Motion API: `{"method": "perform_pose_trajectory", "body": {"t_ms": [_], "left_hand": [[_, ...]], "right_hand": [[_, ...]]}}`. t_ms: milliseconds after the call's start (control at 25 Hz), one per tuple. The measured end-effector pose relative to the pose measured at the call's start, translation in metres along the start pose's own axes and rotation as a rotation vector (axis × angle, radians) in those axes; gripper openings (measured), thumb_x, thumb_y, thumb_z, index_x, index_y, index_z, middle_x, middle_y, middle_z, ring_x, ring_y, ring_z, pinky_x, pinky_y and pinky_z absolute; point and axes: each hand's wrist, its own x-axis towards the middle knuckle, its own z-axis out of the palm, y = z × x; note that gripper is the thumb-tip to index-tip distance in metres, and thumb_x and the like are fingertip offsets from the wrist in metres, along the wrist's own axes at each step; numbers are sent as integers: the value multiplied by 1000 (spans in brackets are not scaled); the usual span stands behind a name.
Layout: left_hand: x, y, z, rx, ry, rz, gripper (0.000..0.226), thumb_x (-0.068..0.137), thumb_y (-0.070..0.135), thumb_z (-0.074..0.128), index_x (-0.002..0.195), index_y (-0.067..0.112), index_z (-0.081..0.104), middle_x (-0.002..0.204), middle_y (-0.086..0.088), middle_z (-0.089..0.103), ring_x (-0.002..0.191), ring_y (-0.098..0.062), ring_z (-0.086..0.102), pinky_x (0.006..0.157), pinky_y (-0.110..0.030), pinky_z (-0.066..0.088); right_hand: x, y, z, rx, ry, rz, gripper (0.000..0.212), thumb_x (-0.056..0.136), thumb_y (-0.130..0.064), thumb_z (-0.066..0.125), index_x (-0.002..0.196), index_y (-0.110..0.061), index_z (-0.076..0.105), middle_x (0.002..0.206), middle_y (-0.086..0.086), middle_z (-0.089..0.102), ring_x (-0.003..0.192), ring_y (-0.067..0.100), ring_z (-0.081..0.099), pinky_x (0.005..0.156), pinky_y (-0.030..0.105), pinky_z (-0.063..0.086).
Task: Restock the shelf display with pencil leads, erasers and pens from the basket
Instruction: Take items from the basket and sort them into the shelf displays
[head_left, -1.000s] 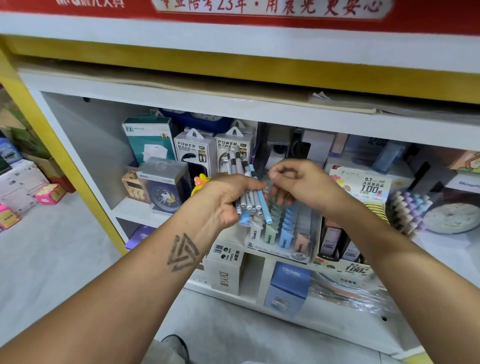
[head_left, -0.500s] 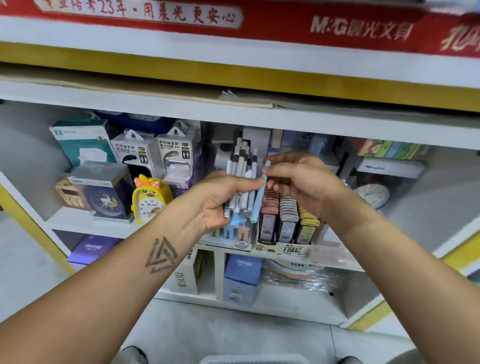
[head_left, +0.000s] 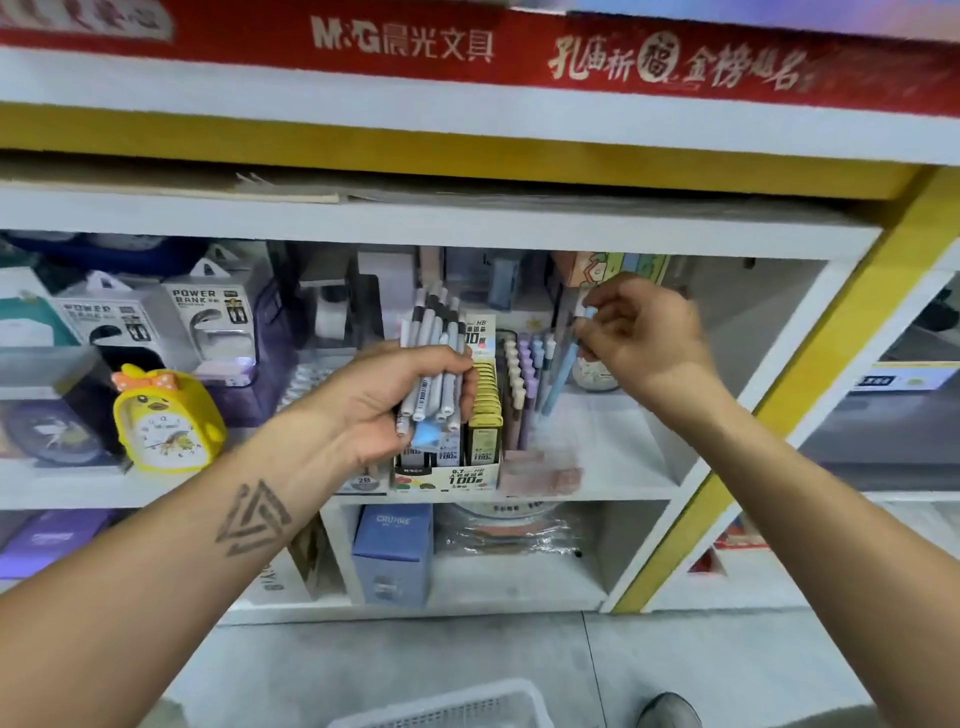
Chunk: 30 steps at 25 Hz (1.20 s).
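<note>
- 2 bare hands in the head view, both up at the middle shelf (head_left: 613, 467) of a white and yellow display unit.
- Far left on that shelf: boxed power banks (head_left: 218, 322) at the back, a yellow chick alarm clock (head_left: 166, 423) in front of them.
- Left hand (head_left: 374, 400) grips a bundle of pens (head_left: 434, 364), fingers curled round the barrels. Most barrels grey or white, tips sticking up above the fist; 1 light blue end shows below it.
- Bundle sits in front of the pencil lead display box (head_left: 457, 475), which stands at the shelf's front edge. Yellow and dark lead cases are packed in rows inside; the box front reads "0.7" and "100".
- Just right of the lead box: a rack of pastel pens (head_left: 524, 384), purple and cream caps, standing upright.
- Right hand (head_left: 644, 332) pinches the top of 1 light blue pen (head_left: 561, 371) between thumb and fingertips. Pen hangs tilted, lower end pointing down toward the shelf just right of the pastel rack. Cannot tell whether the tip touches anything; that area is blurred.
- The 2 hands are apart, lead box and rack between them.
- Below the shelf: a blue box (head_left: 392, 551) marked "CRUHRE" in a lower compartment.
- Bottom edge: rim of a white mesh basket (head_left: 452, 709) on the floor, contents not visible.
</note>
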Motion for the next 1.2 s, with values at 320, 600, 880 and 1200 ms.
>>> {"method": "perform_pose_trajectory", "body": {"t_ms": [320, 600, 880, 1200], "left_hand": [[8, -12, 9, 57, 19, 11, 37, 73, -1, 74, 109, -4, 63, 83, -19, 70, 66, -26, 68, 56, -34, 57], [8, -18, 14, 48, 20, 31, 42, 76, -4, 70, 116, -12, 60, 81, -21, 68, 64, -26, 67, 55, -33, 57], [7, -20, 24, -21, -83, 15, 34, 84, -4, 63, 117, -11, 62, 85, -21, 69, 66, -25, 67, 57, -31, 57], [8, -23, 32, 11, -162, 14, 30, 81, -4, 65, 111, -8, 65, 88, -23, 68, 71, -28, 69, 58, -34, 58]], "right_hand": [[-9, 21, 11, -174, -154, -88, 15, 95, -14, 66, 88, -25, 59, 83, -2, 71, 74, 0, 69, 73, 39, 61], [-8, 24, 17, -91, -244, -59, 22, 91, -14, 71, 82, -32, 62, 73, -8, 71, 67, 0, 71, 74, 40, 62], [-5, 23, 28, -480, -278, -244, 25, 99, -15, 57, 120, -12, 72, 105, 7, 66, 98, 26, 62, 86, 39, 52], [-4, -10, 25, 583, -240, 301, 24, 89, -14, 74, 109, -4, 67, 70, 0, 71, 52, 11, 56, 46, 22, 41]]}}
